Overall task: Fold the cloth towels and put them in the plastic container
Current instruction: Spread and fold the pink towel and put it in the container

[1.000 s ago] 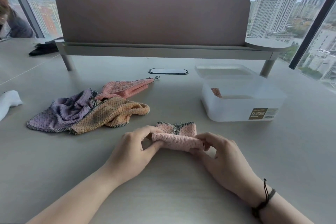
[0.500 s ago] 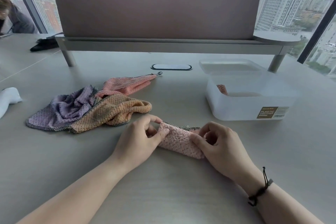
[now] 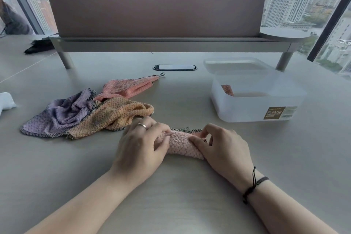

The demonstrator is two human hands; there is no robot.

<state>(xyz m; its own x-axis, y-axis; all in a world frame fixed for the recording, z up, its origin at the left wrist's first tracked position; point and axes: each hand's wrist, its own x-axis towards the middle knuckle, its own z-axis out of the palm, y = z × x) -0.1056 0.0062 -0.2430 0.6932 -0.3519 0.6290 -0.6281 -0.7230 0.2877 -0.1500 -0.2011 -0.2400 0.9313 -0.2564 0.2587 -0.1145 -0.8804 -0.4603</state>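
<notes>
Single head-mounted wide-angle view: looks forward and down across the desk [image 3: 190, 205] from close above, facing the divider panel [image 3: 155, 7] and windows [image 3: 296, 0]. No second view overlaps.

The only readable text is on the plastic container [image 3: 252, 104], which stands beyond the right hand [image 3: 224, 148] and a little to its right. A brown label [image 3: 274, 113] on the lower right of its near wall reads "PLASTIC CONTAINER" in pale capitals; a small line above those words and another below are too fine to read. Just right of it, a white sticker [image 3: 289, 112] carries tiny print and what looks like a barcode, none of it legible.
</notes>
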